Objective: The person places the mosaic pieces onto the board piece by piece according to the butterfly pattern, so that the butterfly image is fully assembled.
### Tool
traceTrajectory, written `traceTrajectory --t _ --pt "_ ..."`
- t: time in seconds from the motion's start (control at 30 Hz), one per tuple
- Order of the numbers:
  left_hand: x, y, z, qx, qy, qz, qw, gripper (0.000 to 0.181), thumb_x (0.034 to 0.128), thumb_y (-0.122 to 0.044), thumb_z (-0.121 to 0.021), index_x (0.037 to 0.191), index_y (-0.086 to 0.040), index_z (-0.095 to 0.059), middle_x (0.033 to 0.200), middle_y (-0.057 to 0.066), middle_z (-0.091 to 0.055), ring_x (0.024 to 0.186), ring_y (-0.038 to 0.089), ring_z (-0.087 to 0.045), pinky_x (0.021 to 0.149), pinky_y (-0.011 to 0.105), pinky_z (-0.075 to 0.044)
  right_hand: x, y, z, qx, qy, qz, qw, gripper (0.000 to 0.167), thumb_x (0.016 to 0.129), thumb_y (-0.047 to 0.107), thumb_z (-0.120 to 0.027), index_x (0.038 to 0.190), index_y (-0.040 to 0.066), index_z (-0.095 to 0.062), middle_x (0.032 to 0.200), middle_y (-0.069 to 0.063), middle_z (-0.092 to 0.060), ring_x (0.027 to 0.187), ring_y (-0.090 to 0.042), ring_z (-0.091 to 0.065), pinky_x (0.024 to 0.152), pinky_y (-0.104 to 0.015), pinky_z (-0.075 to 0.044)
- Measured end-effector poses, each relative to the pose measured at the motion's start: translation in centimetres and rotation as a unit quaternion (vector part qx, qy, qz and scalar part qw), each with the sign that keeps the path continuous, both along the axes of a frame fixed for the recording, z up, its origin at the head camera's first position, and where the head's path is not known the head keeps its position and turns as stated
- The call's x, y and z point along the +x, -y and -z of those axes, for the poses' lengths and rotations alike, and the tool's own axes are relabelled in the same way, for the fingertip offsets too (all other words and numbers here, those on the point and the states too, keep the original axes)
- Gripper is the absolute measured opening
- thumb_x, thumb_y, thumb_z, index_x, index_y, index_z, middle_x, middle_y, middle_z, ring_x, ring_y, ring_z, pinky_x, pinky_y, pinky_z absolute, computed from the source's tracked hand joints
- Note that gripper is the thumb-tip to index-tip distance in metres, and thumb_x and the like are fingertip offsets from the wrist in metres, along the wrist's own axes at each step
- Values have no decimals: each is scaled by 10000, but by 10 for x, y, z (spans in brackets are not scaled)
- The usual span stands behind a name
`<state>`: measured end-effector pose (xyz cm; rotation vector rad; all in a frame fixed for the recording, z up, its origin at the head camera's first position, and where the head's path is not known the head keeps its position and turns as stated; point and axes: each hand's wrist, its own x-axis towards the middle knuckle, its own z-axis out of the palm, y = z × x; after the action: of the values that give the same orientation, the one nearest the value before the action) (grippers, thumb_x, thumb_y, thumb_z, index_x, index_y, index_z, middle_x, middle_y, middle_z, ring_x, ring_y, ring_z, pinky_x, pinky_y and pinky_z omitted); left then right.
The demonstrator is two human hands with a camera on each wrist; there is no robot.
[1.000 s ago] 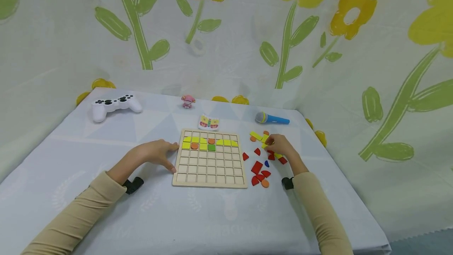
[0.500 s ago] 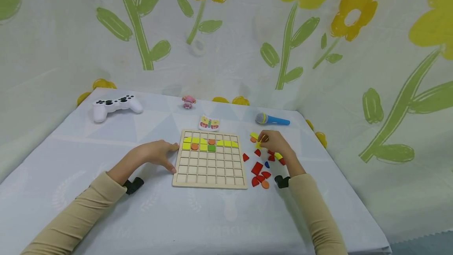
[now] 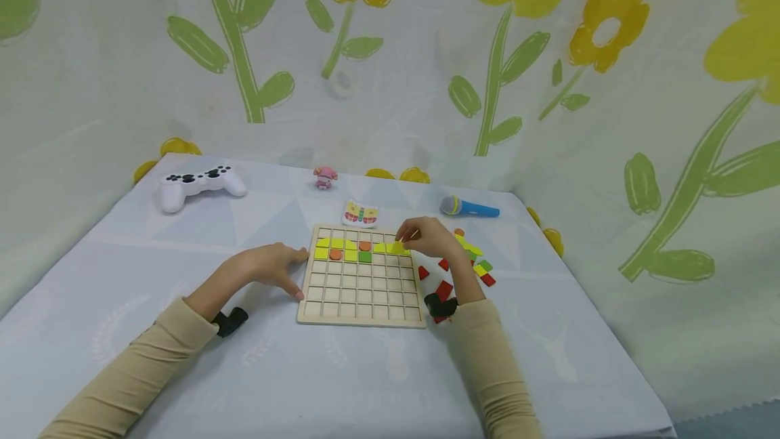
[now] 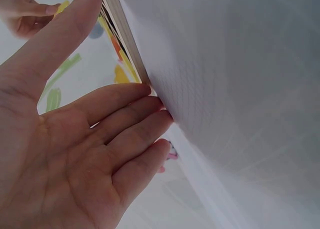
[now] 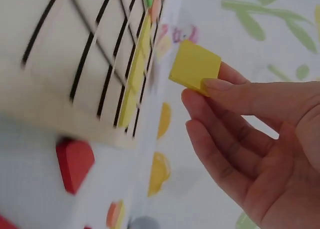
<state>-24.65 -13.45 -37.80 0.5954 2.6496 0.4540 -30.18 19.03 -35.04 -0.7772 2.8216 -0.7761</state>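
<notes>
A wooden grid board (image 3: 350, 288) lies on the table, with yellow, orange and green pieces in its second and third rows from the back. My left hand (image 3: 272, 265) rests against the board's left edge, fingers nearly straight; the left wrist view shows the fingertips (image 4: 145, 89) touching that edge. Between thumb and forefinger my right hand (image 3: 430, 238) pinches a yellow square tile (image 5: 195, 66). It holds the tile over the board's back right part, above the yellow row. Beyond the board lies a white card (image 3: 360, 213) with a butterfly pattern.
Loose red pieces (image 3: 443, 288) and yellow pieces (image 3: 469, 246) lie right of the board, partly hidden by the right arm. Toward the back are a white game controller (image 3: 201, 185), a pink figurine (image 3: 325, 177) and a blue microphone (image 3: 470, 207).
My right hand has moved left from the loose pieces to above the board, carrying the yellow tile. The left hand stays at the board's edge.
</notes>
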Motion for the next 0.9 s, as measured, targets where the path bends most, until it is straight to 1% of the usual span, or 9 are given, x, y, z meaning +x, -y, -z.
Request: traceTrajectory --t 0.17,0.37,0.5,0.6,0.9 --pt "0 1 2 38 -10 6 10000 954 711 -429 -837 1431 32 -414 1452 253 -406 1336 440 -353 1046 572 -333 2 17 10 -46 97 -162 9998 134 880 -9 -669 986 59 -714 900 -50 -681 789 -159 -623 732 -268 -532" --pt "0 3 2 45 -56 45 10000 953 712 -435 -834 1429 33 -417 1450 249 -410 1334 444 -353 1042 577 -335 -3 29 24 -25 -87 -275 9996 119 874 -9 -680 955 63 -730 842 -29 -671 743 -139 -601 711 -248 -522" --pt "-1 4 2 53 -63 24 10000 953 708 -435 -836 1429 28 -419 1452 246 -409 1334 445 -352 1041 579 -335 -3 32 26 56 -122 -248 9996 120 875 3 -684 953 76 -739 843 -22 -679 741 -137 -593 707 -247 -516" --pt "0 3 2 63 -47 -6 10000 956 705 -437 -838 1430 26 -419 1454 245 -406 1336 447 -347 1041 580 -335 -2 32 26 94 -83 -156 9998 125 872 9 -691 962 77 -745 868 -23 -693 759 -140 -599 723 -252 -518" --pt "0 2 1 90 -78 89 9999 950 712 -434 -834 1426 36 -420 1453 244 -409 1335 442 -353 1045 576 -333 0 32 26 175 211 76 9996 173 871 0 -687 1016 68 -750 993 -41 -709 887 -172 -649 814 -272 -534"
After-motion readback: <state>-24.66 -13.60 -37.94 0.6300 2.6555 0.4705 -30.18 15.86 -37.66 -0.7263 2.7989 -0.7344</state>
